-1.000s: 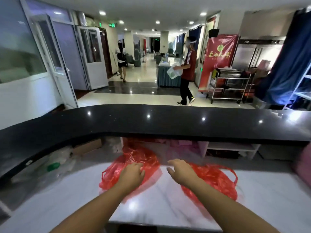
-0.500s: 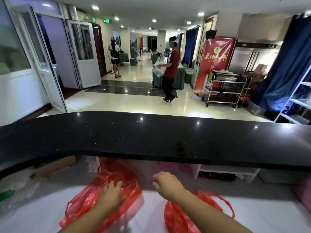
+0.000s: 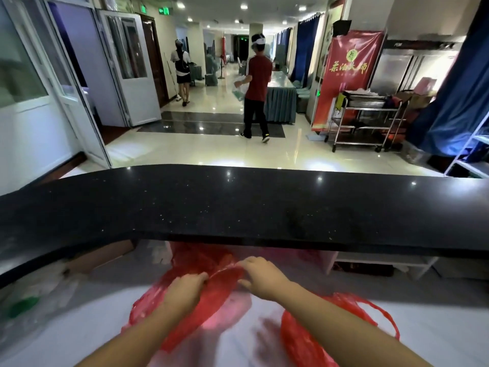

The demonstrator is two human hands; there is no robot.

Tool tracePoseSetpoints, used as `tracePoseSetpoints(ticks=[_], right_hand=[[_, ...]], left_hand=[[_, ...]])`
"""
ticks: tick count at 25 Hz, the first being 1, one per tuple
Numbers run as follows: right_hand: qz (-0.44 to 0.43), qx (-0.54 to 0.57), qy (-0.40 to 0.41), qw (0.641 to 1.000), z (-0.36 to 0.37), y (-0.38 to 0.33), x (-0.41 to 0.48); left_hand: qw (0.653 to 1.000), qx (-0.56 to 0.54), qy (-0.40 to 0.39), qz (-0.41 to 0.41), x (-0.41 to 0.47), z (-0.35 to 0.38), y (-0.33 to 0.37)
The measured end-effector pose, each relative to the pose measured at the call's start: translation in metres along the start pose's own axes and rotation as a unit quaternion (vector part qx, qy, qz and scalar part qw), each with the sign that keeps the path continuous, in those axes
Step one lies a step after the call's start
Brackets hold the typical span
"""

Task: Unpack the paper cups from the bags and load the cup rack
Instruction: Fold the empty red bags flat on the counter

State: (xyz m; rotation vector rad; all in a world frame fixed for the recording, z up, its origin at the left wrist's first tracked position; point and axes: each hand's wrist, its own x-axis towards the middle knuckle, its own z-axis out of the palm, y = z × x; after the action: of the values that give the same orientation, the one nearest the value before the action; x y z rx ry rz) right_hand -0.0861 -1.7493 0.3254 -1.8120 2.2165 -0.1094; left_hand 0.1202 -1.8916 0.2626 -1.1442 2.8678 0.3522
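Note:
A red plastic bag (image 3: 211,295) lies on the white marble worktop (image 3: 79,337) under the black counter ledge. My left hand (image 3: 182,290) grips the bag's edge at its left. My right hand (image 3: 260,276) pinches the same bag's plastic just to the right, a hand's width away. A second red plastic bag (image 3: 312,337) with loop handles lies beside my right forearm. No paper cups or cup rack show in this view; what the bags hold is hidden.
A black stone counter ledge (image 3: 238,205) overhangs the worktop. Clear plastic wrapping and a green item (image 3: 23,305) lie at left. Beyond the ledge, a person in a red shirt (image 3: 255,86) walks the hallway; a steel trolley (image 3: 365,120) stands at right.
Both hands have closed on the left red bag; earlier they lay flat over the two bags. My right hand moved left off the second bag. The person in red walked further away.

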Motion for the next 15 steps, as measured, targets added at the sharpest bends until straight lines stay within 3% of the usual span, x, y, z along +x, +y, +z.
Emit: tracePoseSetpoints(ticks=[2, 4, 7, 9, 11, 13, 15], right_hand=[[-0.034, -0.014, -0.002, 0.999, 0.003, -0.025, 0.015], [-0.065, -0.041, -0.001, 0.997, 0.004, -0.047, 0.028], [-0.077, -0.069, 0.042, 0.994, 0.012, -0.086, 0.048], [-0.040, 0.031, 0.056, 0.997, 0.026, -0.098, 0.051], [-0.028, 0.090, 0.056, 0.994, 0.045, -0.100, 0.047], [-0.047, 0.092, 0.042, 0.994, 0.065, -0.104, 0.038], [-0.084, 0.106, 0.017, 0.991, 0.086, -0.113, 0.029]], left_hand=[[0.995, -0.059, 0.000, 0.086, -0.002, -0.022, -0.014], [0.987, -0.020, 0.031, 0.159, -0.006, -0.048, -0.028], [0.977, -0.026, 0.154, 0.144, -0.021, -0.067, -0.068], [0.964, -0.078, 0.246, 0.064, -0.039, -0.057, -0.097], [0.941, -0.168, 0.283, -0.081, -0.066, -0.035, -0.122], [0.904, -0.264, 0.252, -0.223, -0.088, -0.006, -0.148], [0.853, -0.391, 0.137, -0.317, -0.105, 0.020, -0.162]])
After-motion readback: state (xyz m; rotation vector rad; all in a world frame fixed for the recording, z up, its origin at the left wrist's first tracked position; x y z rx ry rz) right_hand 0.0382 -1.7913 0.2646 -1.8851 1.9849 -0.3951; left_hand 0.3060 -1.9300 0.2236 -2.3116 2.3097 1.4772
